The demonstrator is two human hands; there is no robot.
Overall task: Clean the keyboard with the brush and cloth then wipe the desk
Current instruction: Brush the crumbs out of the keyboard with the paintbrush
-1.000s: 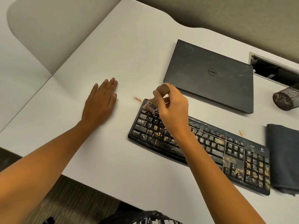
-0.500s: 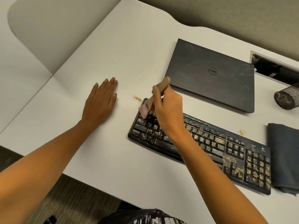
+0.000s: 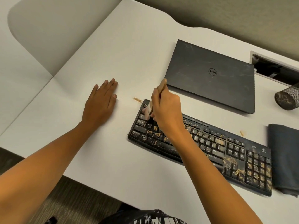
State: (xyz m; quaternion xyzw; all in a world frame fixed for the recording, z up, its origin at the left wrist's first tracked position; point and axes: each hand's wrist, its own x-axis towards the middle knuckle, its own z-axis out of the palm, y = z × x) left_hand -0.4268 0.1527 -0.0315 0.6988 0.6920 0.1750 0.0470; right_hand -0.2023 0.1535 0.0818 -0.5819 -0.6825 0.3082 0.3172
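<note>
Right hand [image 3: 166,110] grips brush [image 3: 162,85] over keyboard [image 3: 226,152].

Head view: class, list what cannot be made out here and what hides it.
All in the head view.
Keyboard middle keys: covered by the right hand and forearm.
Brush bristles: blurred, partly behind that hand.
Cloth: cut off by the right edge.
Mesh container: cut off by the right edge.
Key legends: mostly too small.
</note>
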